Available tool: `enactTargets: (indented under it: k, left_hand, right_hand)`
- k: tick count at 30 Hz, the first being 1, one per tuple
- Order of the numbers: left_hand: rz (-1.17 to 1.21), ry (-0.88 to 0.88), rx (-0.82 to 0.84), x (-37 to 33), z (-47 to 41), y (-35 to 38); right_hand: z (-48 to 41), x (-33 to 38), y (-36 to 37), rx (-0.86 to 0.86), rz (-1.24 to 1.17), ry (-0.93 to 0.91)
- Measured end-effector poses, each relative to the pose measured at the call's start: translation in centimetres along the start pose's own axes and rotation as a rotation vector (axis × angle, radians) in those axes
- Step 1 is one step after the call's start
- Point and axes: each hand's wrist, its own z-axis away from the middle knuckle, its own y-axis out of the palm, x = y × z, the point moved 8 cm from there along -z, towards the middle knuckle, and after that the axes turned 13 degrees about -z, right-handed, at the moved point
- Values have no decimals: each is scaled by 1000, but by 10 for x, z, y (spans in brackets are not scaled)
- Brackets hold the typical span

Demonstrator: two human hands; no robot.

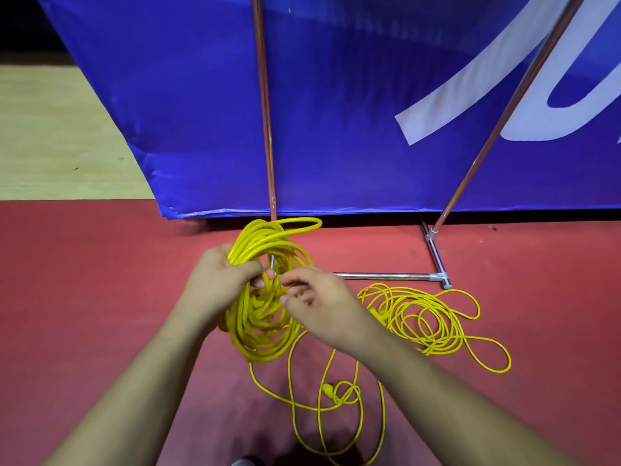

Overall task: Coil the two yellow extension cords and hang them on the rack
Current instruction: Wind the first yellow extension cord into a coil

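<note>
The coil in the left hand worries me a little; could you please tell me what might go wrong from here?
1. The loose tail below the coil crosses itself around its plug; pulled up as is, it may knot or snag.
2. The left hand grips the coil on one side only, and a top loop sticks out, so turns could slip free.
3. The second cord lies heaped close by; the tail could drag into it.
</note>
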Motion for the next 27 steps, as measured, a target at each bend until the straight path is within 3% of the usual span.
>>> enactTargets:
  k: [2, 6, 10, 18, 21, 24, 27]
  left_hand:
    - [25, -19, 15, 0, 3, 3]
    - [167, -70, 84, 4, 9, 10]
    - [237, -84, 96, 4, 8, 13]
    - [120, -23, 80, 3, 1, -7]
    - [-145, -25, 60, 16, -3, -15]
    - [-484, -36, 37, 30, -6, -19]
    - [-499, -99, -11, 38, -9, -30]
  right_hand:
    - [-4, -16, 12, 55, 56, 41]
    - [-9, -27, 24, 94, -50, 67]
    - [-9, -26, 25, 44, -87, 1]
    - [-12, -21, 13, -115, -710, -9]
    - [-15, -12, -4, -218, -930, 0]
    - [-14, -5, -22, -114, -667, 43]
    - [-10, -28, -44, -90, -286, 202]
